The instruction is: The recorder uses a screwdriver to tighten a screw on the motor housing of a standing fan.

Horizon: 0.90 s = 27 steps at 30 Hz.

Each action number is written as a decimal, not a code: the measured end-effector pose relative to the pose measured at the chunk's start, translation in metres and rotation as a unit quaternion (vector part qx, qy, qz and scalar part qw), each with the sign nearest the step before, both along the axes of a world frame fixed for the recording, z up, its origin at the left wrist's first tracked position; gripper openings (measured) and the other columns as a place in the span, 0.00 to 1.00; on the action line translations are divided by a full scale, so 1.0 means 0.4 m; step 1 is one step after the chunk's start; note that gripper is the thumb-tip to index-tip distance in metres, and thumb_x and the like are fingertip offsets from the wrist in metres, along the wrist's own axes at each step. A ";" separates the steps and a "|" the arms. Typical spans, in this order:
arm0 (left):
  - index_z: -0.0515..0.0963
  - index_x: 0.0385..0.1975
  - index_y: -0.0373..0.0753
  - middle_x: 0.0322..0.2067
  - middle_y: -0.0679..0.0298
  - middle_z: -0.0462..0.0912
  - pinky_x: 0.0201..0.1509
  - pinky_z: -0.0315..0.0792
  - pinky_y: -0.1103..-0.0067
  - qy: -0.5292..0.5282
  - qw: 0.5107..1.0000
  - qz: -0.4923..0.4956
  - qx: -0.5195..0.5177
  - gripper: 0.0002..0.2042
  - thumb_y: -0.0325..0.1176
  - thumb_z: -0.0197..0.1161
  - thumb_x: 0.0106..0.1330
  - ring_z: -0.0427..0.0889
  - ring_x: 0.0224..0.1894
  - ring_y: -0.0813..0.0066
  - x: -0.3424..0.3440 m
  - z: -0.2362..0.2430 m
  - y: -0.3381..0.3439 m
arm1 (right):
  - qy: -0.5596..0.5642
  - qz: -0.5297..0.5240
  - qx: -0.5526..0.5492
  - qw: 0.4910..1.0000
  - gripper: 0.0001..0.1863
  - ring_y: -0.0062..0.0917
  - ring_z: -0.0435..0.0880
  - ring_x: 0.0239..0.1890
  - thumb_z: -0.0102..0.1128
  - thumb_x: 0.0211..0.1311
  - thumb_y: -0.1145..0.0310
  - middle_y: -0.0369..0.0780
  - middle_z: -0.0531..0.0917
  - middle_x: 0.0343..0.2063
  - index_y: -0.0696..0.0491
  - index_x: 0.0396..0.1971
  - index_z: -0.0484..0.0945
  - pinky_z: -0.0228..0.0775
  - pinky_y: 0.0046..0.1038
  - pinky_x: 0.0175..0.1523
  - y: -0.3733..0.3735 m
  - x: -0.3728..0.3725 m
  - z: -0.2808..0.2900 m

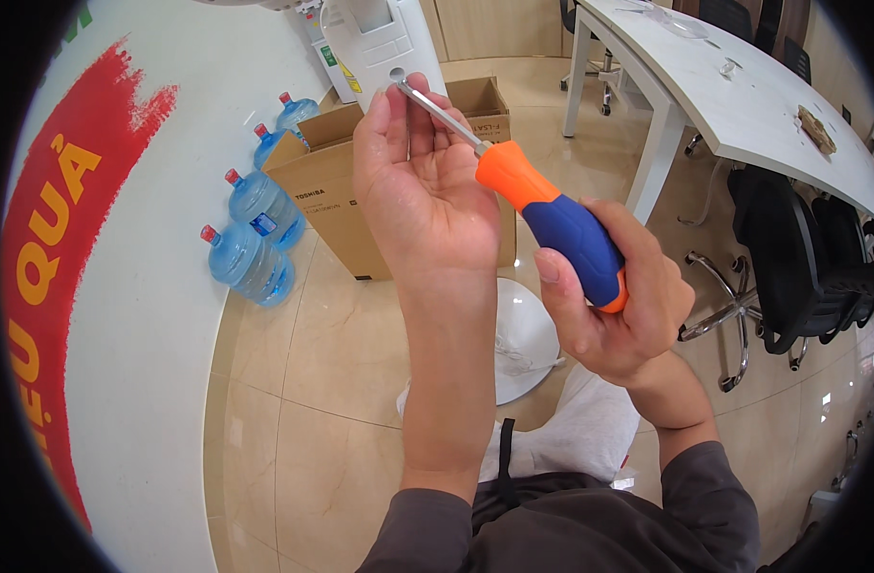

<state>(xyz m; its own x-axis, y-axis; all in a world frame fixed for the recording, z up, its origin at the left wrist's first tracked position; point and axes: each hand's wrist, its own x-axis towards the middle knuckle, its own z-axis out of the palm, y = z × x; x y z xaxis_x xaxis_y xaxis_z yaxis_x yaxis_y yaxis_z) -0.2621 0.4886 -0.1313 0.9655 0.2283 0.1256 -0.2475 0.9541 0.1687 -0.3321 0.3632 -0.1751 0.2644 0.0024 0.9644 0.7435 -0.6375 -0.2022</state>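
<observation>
Head view: the right grip (pixel 644 304) clasps a screwdriver (pixel 569 227), its tip (pixel 404 86) just beside a hole (pixel 397 73) in the white casing (pixel 387 48). The left grip (pixel 437 196) is palm up, fingers (pixel 421 126) near that tip; whether it pinches anything, I cannot tell.

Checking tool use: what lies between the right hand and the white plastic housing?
In the head view, the screwdriver, with the left hand beside its shaft.

Free air between screwdriver (pixel 571 234) and white table (pixel 738 119), cardboard box (pixel 327 215) leftward
</observation>
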 end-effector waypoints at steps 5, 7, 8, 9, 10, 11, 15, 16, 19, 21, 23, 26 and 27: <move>0.73 0.43 0.30 0.42 0.57 0.78 0.49 0.76 0.81 0.016 0.999 0.045 0.009 0.11 0.31 0.62 0.67 0.76 0.44 0.74 -0.001 0.001 -0.012 | 0.014 0.002 0.000 1.000 0.22 0.26 0.82 0.22 0.76 0.51 0.69 0.44 0.83 0.28 0.65 0.42 0.77 0.74 0.22 0.26 -0.005 -0.014 0.007; 0.73 0.42 0.29 0.41 0.58 0.78 0.50 0.75 0.81 0.000 0.995 0.100 0.017 0.11 0.30 0.61 0.67 0.76 0.45 0.75 0.003 0.000 -0.013 | 0.013 0.004 -0.001 1.000 0.22 0.25 0.82 0.22 0.76 0.52 0.68 0.43 0.83 0.28 0.65 0.42 0.77 0.74 0.22 0.26 -0.008 -0.018 0.011; 0.73 0.42 0.29 0.41 0.58 0.78 0.50 0.75 0.81 -0.008 0.994 0.104 0.021 0.11 0.30 0.61 0.67 0.76 0.45 0.75 0.006 -0.001 -0.012 | 0.013 0.005 -0.003 1.000 0.22 0.25 0.82 0.21 0.76 0.52 0.68 0.43 0.83 0.28 0.65 0.42 0.77 0.74 0.21 0.26 -0.009 -0.020 0.013; 0.73 0.42 0.29 0.41 0.58 0.78 0.49 0.75 0.82 -0.006 0.994 0.103 0.020 0.10 0.29 0.61 0.68 0.76 0.44 0.75 0.008 -0.001 -0.011 | 0.014 0.005 -0.004 1.000 0.22 0.25 0.82 0.21 0.76 0.52 0.68 0.43 0.83 0.28 0.65 0.42 0.77 0.74 0.21 0.26 -0.010 -0.021 0.013; 0.73 0.42 0.29 0.40 0.58 0.78 0.48 0.75 0.82 0.003 0.995 0.099 0.014 0.10 0.29 0.60 0.68 0.76 0.44 0.76 0.010 -0.002 -0.010 | 0.016 0.006 -0.003 1.000 0.22 0.25 0.82 0.21 0.76 0.52 0.68 0.43 0.83 0.28 0.65 0.42 0.77 0.74 0.21 0.26 -0.010 -0.022 0.013; 0.73 0.42 0.29 0.40 0.58 0.78 0.48 0.75 0.82 -0.004 0.995 0.102 0.020 0.10 0.29 0.60 0.68 0.76 0.44 0.76 0.011 -0.003 -0.009 | 0.021 0.008 0.001 1.000 0.22 0.25 0.82 0.21 0.76 0.52 0.68 0.43 0.84 0.28 0.65 0.42 0.77 0.74 0.21 0.26 -0.010 -0.023 0.012; 0.73 0.43 0.29 0.39 0.61 0.78 0.46 0.75 0.84 -0.001 0.999 0.044 0.019 0.10 0.31 0.59 0.71 0.76 0.41 0.78 0.004 -0.013 -0.011 | 0.033 0.011 0.001 0.999 0.22 0.25 0.82 0.21 0.76 0.52 0.69 0.44 0.84 0.28 0.65 0.42 0.77 0.74 0.21 0.26 -0.003 -0.024 -0.002; 0.73 0.44 0.29 0.39 0.62 0.78 0.45 0.75 0.85 -0.007 1.000 0.007 0.005 0.11 0.33 0.59 0.72 0.76 0.40 0.78 0.001 -0.018 -0.012 | 0.045 0.007 0.006 0.999 0.22 0.25 0.82 0.21 0.75 0.52 0.69 0.44 0.84 0.27 0.65 0.42 0.77 0.74 0.21 0.26 0.000 -0.023 -0.008; 0.72 0.46 0.29 0.39 0.63 0.79 0.46 0.76 0.84 0.005 0.999 -0.022 -0.031 0.13 0.34 0.58 0.72 0.76 0.40 0.78 0.000 -0.029 -0.018 | 0.045 0.006 0.020 0.999 0.21 0.25 0.82 0.21 0.75 0.52 0.69 0.43 0.84 0.27 0.64 0.42 0.77 0.73 0.21 0.26 0.006 -0.019 -0.026; 0.71 0.47 0.28 0.41 0.61 0.78 0.46 0.76 0.83 0.006 0.999 -0.029 -0.036 0.13 0.33 0.56 0.73 0.76 0.41 0.77 -0.001 -0.037 -0.017 | 0.035 0.006 0.031 0.999 0.21 0.25 0.82 0.21 0.75 0.53 0.69 0.43 0.84 0.26 0.64 0.42 0.77 0.73 0.21 0.26 0.004 -0.017 -0.037; 0.70 0.49 0.28 0.42 0.60 0.78 0.47 0.77 0.82 0.013 0.998 -0.041 -0.045 0.12 0.31 0.55 0.74 0.76 0.41 0.76 -0.010 -0.050 -0.017 | 0.045 0.013 0.036 0.998 0.21 0.25 0.82 0.21 0.74 0.53 0.69 0.44 0.84 0.26 0.64 0.42 0.77 0.73 0.20 0.26 -0.003 -0.023 -0.048; 0.69 0.51 0.26 0.47 0.53 0.76 0.55 0.76 0.78 -0.022 0.998 -0.050 -0.043 0.11 0.25 0.49 0.74 0.77 0.48 0.70 -0.045 -0.085 -0.013 | 0.109 0.042 0.057 0.992 0.19 0.24 0.83 0.23 0.73 0.54 0.71 0.44 0.84 0.26 0.65 0.42 0.77 0.74 0.21 0.28 -0.035 -0.052 -0.063; 0.68 0.52 0.26 0.51 0.48 0.74 0.59 0.74 0.75 -0.032 0.998 -0.040 -0.041 0.12 0.23 0.47 0.73 0.77 0.51 0.66 -0.061 -0.104 -0.016 | 0.103 0.041 0.054 0.992 0.19 0.24 0.83 0.23 0.73 0.54 0.71 0.44 0.84 0.26 0.65 0.42 0.77 0.74 0.21 0.28 -0.051 -0.064 -0.069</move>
<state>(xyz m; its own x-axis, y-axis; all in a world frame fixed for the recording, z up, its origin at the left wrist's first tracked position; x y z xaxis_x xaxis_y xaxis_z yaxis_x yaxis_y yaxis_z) -0.2863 0.4821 -0.1727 0.9713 0.1637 0.1725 -0.1788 0.9810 0.0756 -0.3578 0.3430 -0.2025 0.4594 -0.0676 0.8856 0.7280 -0.5426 -0.4191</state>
